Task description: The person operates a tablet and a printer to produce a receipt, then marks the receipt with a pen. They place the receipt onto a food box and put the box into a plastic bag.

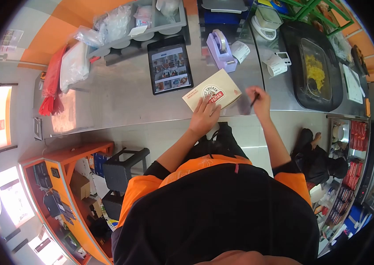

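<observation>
A cream takeaway box with red and dark "chicken" print sits shut on the steel counter near its front edge. My left hand lies over the box's near side, fingers spread flat on its lid. To the right of the box, my right hand is closed around a dark pen, held just off the box. Behind the box stands a lilac tape dispenser, with a curled paper receipt beside it. A tablet showing pictures of food lies left of the box.
A grey rack of bagged items stands at the back left, with red bags hanging beside it. Rightward are a kitchen scale, another receipt and a clear tub of yellow food on a black tray. A person crouches by shelves.
</observation>
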`<state>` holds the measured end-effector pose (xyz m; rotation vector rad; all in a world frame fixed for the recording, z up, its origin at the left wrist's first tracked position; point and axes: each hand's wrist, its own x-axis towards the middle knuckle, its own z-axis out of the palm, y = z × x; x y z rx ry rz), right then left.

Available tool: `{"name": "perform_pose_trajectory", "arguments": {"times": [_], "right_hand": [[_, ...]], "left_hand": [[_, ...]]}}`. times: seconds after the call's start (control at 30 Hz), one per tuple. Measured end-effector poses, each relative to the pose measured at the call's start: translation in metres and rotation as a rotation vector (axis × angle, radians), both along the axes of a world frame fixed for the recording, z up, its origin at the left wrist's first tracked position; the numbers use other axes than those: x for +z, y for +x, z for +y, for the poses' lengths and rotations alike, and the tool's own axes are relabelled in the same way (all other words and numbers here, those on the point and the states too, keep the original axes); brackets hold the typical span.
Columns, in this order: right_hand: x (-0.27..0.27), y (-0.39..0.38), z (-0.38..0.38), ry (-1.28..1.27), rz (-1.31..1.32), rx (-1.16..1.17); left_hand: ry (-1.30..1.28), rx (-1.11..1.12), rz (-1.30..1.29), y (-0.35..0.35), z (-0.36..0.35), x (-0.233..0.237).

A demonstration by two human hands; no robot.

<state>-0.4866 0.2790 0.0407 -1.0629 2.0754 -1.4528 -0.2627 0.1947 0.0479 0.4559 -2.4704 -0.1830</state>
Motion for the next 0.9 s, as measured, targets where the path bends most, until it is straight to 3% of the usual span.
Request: {"name": "perform_pose_trajectory", "arguments": {"times": [0.1, 0.47, 0.63, 0.9], "right_hand": [[0.009, 0.041, 0.028, 0.001, -0.321, 0.227], [-0.022, 0.077, 0.008, -0.043, -0.378, 0.274], [-0.009, 0.08, 0.007, -0.021, -0.413, 0.247], [-0.017, 0.086, 0.007, -0.076, -0.278, 0.168]], "left_hand": [[-0.011, -0.01, -0.004, -0.001, -0.003, -0.003], [-0.075, -0.03, 0.011, -0.005, -0.004, -0.007], [-0.053, -0.046, 0.017, -0.003, -0.004, -0.011], [-0.053, -0.047, 0.009, -0.003, -0.004, -0.013]]}}
